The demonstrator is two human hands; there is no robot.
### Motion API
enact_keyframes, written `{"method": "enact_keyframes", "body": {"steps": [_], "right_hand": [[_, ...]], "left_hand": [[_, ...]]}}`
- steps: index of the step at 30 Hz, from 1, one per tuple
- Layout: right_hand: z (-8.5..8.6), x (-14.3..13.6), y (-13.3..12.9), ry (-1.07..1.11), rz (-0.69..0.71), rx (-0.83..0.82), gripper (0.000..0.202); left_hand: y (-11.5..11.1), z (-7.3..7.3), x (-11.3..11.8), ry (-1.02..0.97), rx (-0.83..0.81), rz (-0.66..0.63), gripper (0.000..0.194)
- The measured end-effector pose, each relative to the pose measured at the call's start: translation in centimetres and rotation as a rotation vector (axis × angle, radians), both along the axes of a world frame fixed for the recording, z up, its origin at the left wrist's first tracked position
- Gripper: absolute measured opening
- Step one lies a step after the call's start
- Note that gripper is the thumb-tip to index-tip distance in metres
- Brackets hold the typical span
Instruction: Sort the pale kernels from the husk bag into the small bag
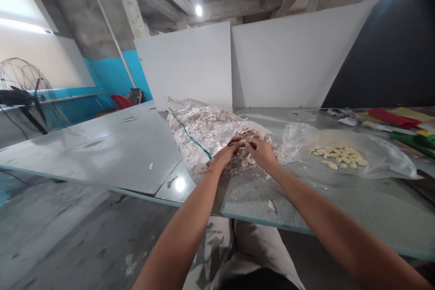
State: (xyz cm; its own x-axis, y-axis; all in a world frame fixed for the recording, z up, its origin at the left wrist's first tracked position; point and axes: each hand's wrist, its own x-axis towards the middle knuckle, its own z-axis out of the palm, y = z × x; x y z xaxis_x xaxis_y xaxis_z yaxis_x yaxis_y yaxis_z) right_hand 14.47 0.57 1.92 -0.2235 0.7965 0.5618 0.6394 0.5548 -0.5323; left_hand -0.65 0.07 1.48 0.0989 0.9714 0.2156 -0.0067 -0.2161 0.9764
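Observation:
A large clear plastic bag (200, 122) full of pale and brown flakes lies across the table, its mouth toward me, with a blue-green line along its left side. At the opening is a heap of papery flakes (251, 133). My left hand (231, 148) rests at the left of this heap, fingers bent together. Close beside it, my right hand (260, 150) has its fingers pinched near the left fingertips. Whatever they hold is too small to name. Right of the hands, pale yellow pieces (341, 156) lie on a flat clear bag (384, 158).
The grey table (112, 145) carries scattered flakes near its front edge. A red item (394, 118), green things and tools lie at the far right. White panels (190, 63) stand behind the table. A fan (25, 95) is at the far left.

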Motion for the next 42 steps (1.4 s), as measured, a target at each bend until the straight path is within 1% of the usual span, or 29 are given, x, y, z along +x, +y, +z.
{"method": "enact_keyframes", "body": {"steps": [4,12,18,23,26,33,37,42], "right_hand": [[0.0,0.0,-0.1,-0.056,-0.042,0.0,0.027],[0.3,0.0,-0.3,-0.178,-0.12,-0.01,0.023],[0.3,0.1,-0.3,-0.292,-0.189,0.015,0.024],[0.3,0.1,-0.3,-0.344,-0.187,0.023,0.023],[0.3,0.1,-0.3,-0.358,-0.187,0.018,0.021],[0.2,0.1,-0.3,-0.343,-0.191,0.017,0.02],[0.6,0.1,-0.5,-0.318,-0.193,0.005,0.021],[1.4,0.6,-0.7,-0.268,-0.218,0.022,0.021]], "left_hand": [[-0.2,0.1,0.0,0.032,0.014,-0.016,0.036],[1.2,-0.9,0.0,0.018,0.039,-0.011,0.033],[1.3,-1.2,-0.1,0.031,0.009,-0.01,0.033],[1.4,-1.3,0.0,0.097,0.021,0.019,0.034],[1.4,-1.4,0.0,0.115,0.032,0.023,0.035],[1.5,-1.4,0.1,0.047,0.041,-0.033,0.035],[1.2,-1.3,0.1,0.05,0.064,-0.06,0.033],[0.9,-1.1,0.3,0.06,0.078,-0.054,0.038]]}}
